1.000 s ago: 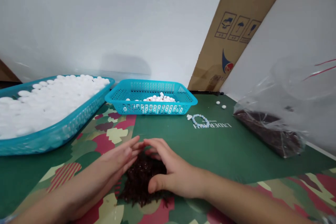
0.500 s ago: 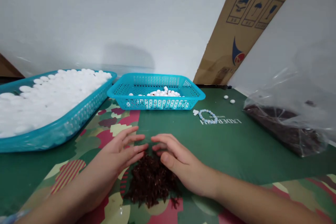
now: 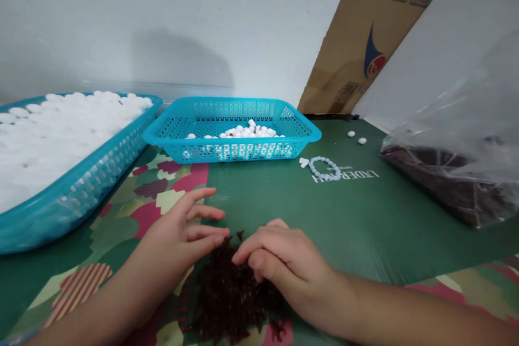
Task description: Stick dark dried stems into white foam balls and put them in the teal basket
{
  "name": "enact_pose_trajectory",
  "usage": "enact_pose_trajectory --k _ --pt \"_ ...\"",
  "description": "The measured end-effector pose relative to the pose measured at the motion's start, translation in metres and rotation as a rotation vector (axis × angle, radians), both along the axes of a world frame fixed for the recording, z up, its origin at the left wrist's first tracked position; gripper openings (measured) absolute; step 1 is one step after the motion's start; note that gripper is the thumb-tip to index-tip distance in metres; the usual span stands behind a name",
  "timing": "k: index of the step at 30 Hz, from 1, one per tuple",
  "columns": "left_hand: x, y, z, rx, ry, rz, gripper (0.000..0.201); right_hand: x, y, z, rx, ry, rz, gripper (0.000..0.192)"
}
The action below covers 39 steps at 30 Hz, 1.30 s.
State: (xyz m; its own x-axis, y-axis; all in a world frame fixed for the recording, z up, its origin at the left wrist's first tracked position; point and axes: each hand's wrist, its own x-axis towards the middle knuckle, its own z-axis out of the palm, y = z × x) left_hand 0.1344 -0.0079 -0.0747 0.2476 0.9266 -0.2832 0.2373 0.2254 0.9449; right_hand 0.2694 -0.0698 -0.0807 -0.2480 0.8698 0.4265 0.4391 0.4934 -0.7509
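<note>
Both hands flanked a heap of dark, stringy fibres on the glossy mat. The left hand lay fingers spread against the heap's edge — the right hand curled, fingers together, on top.

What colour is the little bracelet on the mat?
Pale blue bracelet, clearest in the head view.

The bench cover is dark green, with a red, cream and olive camouflage pattern around the dark reddish-brown pile. Beyond the pile, two turquoise mesh baskets hold white beads; right of them lies a pale blue bracelet.
</note>
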Motion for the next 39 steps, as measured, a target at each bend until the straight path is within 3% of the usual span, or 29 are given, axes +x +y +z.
enact_pose_trajectory --k 6,9,13,18,25,31,34,39 --pt "0.004 0.0 0.003 0.002 -0.017 -0.112 0.043 -0.003 0.001 0.0 0.077 0.038 -0.123 0.035" --pt "0.002 -0.001 0.005 0.01 -0.023 -0.146 0.038 -0.005 0.003 -0.001 0.066 0.067 -0.119 0.032" --pt "0.001 -0.001 0.004 0.004 -0.053 -0.16 0.034 -0.004 0.001 -0.003 -0.051 0.185 -0.022 0.017" --pt "0.001 -0.001 0.003 -0.022 -0.084 -0.156 0.032 -0.004 0.001 -0.008 -0.124 0.327 0.096 0.023" --pt "-0.004 0.0 0.0 0.011 -0.096 -0.201 0.026 -0.01 0.013 -0.012 -0.348 0.603 0.088 0.023" --pt "-0.004 0.0 0.0 0.126 -0.019 -0.199 0.022 -0.009 0.011 -0.011 -0.206 0.497 0.083 0.028" --pt "-0.005 0.001 -0.001 0.176 0.093 -0.259 0.024 -0.007 0.01 -0.01 -0.151 0.433 0.043 0.028" --pt "-0.013 0.004 -0.015 0.319 0.226 -0.357 0.026 -0.005 0.008 -0.008 -0.037 0.372 0.12 0.032"
